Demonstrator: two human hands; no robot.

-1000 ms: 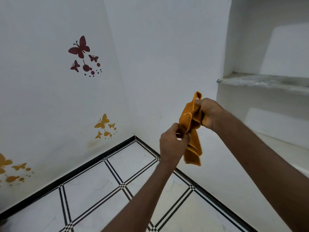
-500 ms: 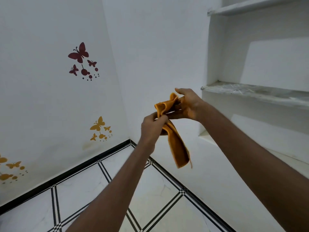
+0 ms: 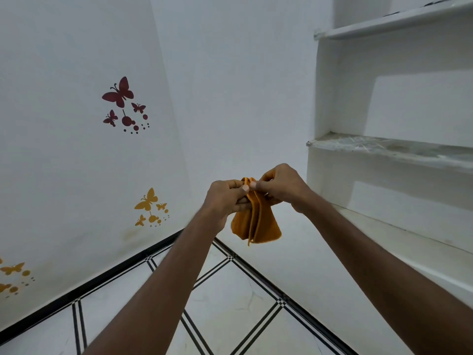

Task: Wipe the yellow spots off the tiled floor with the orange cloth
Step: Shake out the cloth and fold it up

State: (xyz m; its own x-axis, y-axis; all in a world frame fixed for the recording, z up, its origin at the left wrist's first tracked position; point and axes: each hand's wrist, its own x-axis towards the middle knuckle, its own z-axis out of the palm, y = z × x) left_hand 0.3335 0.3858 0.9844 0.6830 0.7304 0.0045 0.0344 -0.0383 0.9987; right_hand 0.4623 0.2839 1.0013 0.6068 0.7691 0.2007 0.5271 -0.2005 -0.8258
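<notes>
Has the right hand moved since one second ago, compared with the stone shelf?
Yes. The right hand now sits below the stone shelf edge; earlier it was nearly level with it.

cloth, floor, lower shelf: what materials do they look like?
Cloth: soft woven or terry-like fabric, matte orange; it hangs in limp pleats from both hands.
Floor: glossy ceramic or marble-look tile, white with faint veining and black line borders.
Lower shelf: probably a polished stone slab, grey and mottled, set in painted white masonry. Exact stone unclear.
</notes>
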